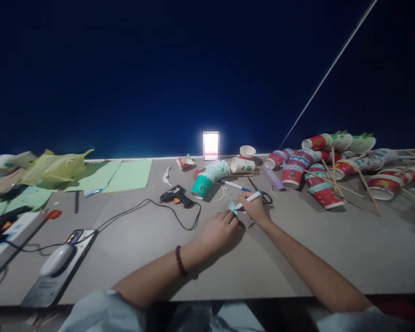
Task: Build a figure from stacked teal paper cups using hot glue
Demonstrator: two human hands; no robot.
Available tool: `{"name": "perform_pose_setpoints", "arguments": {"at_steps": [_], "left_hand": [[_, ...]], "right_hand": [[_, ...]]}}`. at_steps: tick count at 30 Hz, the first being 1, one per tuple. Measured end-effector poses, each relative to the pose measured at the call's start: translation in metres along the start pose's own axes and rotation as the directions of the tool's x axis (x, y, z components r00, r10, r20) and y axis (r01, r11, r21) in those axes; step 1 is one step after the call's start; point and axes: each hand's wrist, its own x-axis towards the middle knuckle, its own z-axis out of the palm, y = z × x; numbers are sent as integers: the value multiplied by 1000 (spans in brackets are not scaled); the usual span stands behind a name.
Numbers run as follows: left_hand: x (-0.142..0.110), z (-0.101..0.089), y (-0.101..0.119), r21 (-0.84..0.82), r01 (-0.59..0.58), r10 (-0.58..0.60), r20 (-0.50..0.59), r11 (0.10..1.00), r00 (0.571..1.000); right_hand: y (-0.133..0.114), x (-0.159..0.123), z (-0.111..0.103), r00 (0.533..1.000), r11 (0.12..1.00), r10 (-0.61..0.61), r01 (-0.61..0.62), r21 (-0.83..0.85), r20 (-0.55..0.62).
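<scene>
My right hand (255, 208) is closed around a white marker pen (249, 201), its tip pointing left and down. That tip meets, or comes very near, a small teal-and-white cut piece of paper (232, 205). Fingers of my left hand (222, 229) are bent together at the lower edge of this piece and pin or pinch it; the fingertips are partly hidden. Just behind lies a curved stack of paper cups (210, 178), green at its near end. Dark-handled scissors (268, 198) rest beyond my right hand, partly covered by it. Another pen (235, 186) lies behind the marker.
A black glue gun (177, 196) lies left of my hands, its cord running to a power strip (12, 244). A phone (60, 272) carries a white earphone case (58, 259). Green paper sheets (127, 175) lie back left. Red cup stacks (293, 170) and wooden sticks (369, 191) crowd the right.
</scene>
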Motion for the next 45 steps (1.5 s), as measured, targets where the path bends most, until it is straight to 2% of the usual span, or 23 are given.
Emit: {"name": "perform_pose_setpoints", "arguments": {"at_steps": [5, 29, 37, 45], "left_hand": [[1, -4, 1, -6, -10, 10, 0, 1000, 1000], [0, -2, 1, -11, 5, -5, -7, 1000, 1000], [0, -5, 2, 5, 2, -2, 6, 1000, 1000], [0, -2, 1, 16, -9, 8, 15, 1000, 1000]], "right_hand": [[-1, 0, 0, 999, 999, 39, -39, 37, 10], [-3, 0, 0, 999, 1000, 7, -7, -27, 33], [-4, -1, 0, 998, 998, 64, -64, 4, 11], [-5, -1, 0, 1000, 999, 17, -17, -52, 9]]}}
